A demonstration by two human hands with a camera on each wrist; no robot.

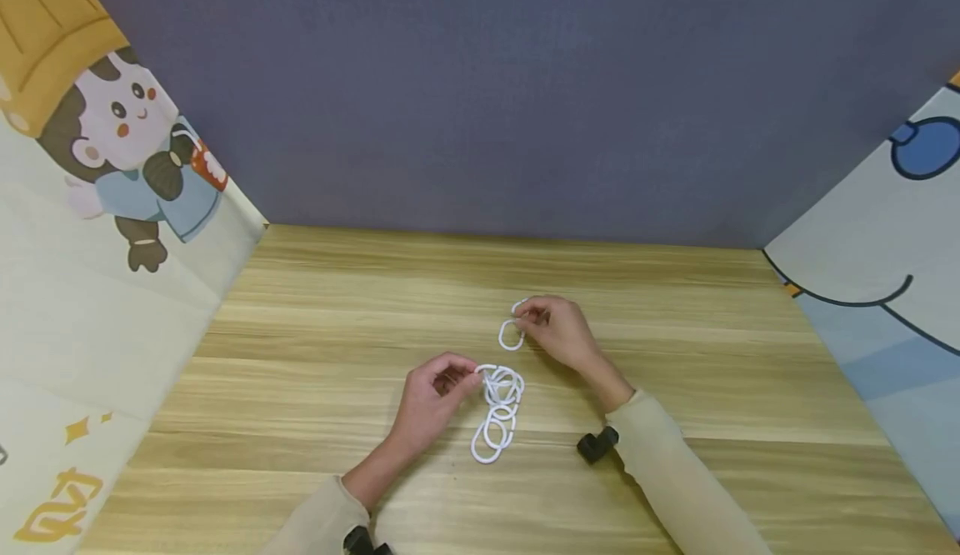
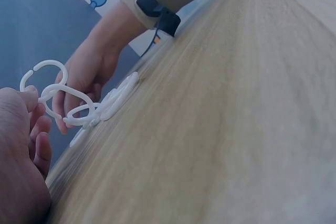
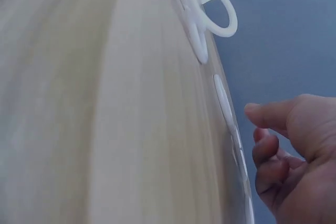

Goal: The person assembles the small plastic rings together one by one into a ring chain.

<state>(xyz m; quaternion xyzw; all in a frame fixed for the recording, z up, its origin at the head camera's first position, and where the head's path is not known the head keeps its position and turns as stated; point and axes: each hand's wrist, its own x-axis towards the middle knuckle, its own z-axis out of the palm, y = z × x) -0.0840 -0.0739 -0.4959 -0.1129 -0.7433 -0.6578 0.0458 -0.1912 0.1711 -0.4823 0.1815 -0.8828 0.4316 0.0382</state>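
My left hand [image 1: 429,401] pinches a white plastic C-shaped link [image 2: 50,63] between thumb and index finger. The held link is raised and joins other white links [image 1: 486,460], which lie linked and overlapping on the wooden table. Beyond this bunch, my right hand [image 1: 561,334] hovers beside a separate oval link [image 1: 512,348] and another link [image 1: 515,306] partly hidden by its fingers. In the right wrist view, the thumb and bent fingers have a gap between them and hold nothing; a link [image 3: 224,103] lies flat on the table next to them.
A wood-grain tabletop [image 1: 300,330] spreads under both hands. A dark blue-grey panel [image 1: 480,97] stands at the back, with cartoon-printed panels [image 1: 97,305] on the left and right. Black wrist cameras [image 1: 597,445] are strapped over the beige sleeves [image 1: 667,463].
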